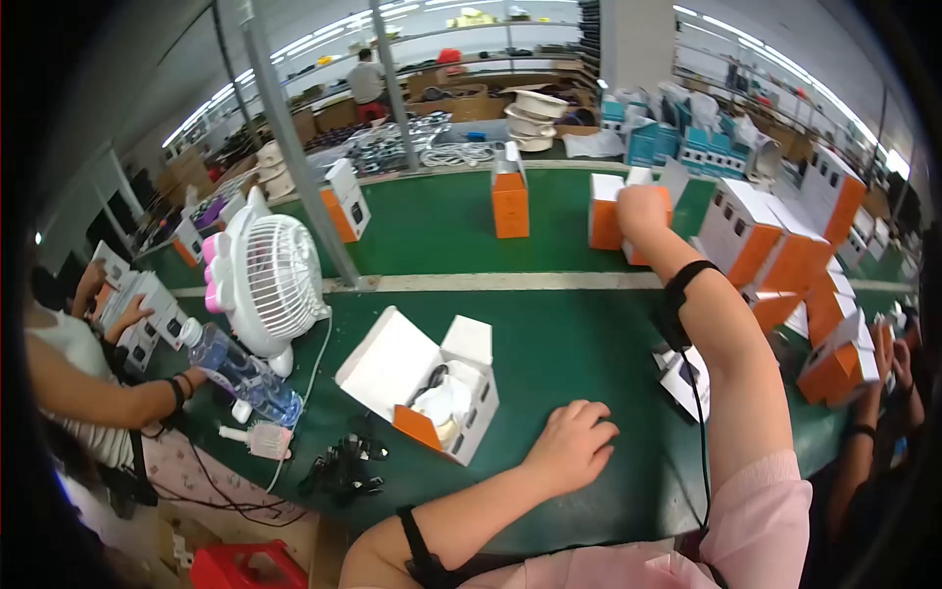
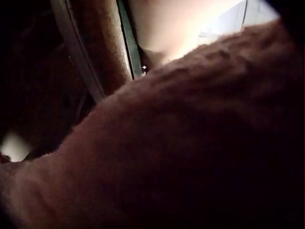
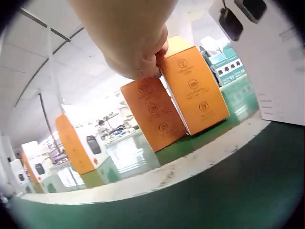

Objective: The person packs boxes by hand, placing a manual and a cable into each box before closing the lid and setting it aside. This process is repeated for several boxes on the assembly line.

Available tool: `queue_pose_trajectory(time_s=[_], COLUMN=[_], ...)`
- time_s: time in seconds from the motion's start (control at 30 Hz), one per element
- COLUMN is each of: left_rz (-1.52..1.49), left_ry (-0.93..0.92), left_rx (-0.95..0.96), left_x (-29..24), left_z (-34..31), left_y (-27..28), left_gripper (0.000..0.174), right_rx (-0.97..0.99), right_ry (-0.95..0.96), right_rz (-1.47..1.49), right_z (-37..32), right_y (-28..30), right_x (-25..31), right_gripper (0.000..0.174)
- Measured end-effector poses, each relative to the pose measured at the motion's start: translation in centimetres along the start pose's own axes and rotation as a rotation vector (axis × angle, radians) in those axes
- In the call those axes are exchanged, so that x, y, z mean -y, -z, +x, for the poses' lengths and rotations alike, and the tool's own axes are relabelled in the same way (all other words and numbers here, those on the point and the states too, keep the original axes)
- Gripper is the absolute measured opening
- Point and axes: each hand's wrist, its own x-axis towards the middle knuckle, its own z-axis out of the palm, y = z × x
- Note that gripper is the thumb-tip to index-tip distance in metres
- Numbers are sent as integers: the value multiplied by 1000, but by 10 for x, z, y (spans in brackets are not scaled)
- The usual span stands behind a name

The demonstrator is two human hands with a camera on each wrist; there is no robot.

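My right hand point(image 1: 643, 209) reaches across to the far green surface, where two orange-and-white cartons stand side by side. In the right wrist view its curled fingers grip the top edge of the left carton point(image 3: 155, 114), which leans slightly; the right carton point(image 3: 195, 90) stands against it. My left hand point(image 1: 572, 447) rests on the green table, fingers loosely bent, holding nothing. To its left is an open carton point(image 1: 478, 417), flaps up, with a white device point(image 1: 446, 401) and black cable inside. The left wrist view is mostly dark skin close to the camera.
A white fan point(image 1: 270, 285), water bottle point(image 1: 240, 373), pink-and-white brush point(image 1: 260, 440) and black cables point(image 1: 345, 466) sit at left. Stacked cartons point(image 1: 746, 221) crowd the right. A metal post point(image 1: 299, 147) rises at the table's far edge. Other people work on both sides.
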Motion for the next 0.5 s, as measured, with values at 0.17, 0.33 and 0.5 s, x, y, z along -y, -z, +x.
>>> queue_pose_trajectory(time_s=[0.17, 0.33, 0.5], left_rz=[23, 49, 259], left_ry=[-24, -101, -120], left_rx=[-99, -256, -611], left_x=[-3, -11, -29], left_z=[4, 5, -10], left_y=[-4, 0, 16], left_gripper=[22, 27, 59], right_rx=[79, 153, -128], right_ry=[27, 343, 553], right_rz=[-50, -20, 410], right_z=[-64, -147, -235], right_y=[56, 92, 113], right_x=[8, 23, 11], right_gripper=[8, 5, 20])
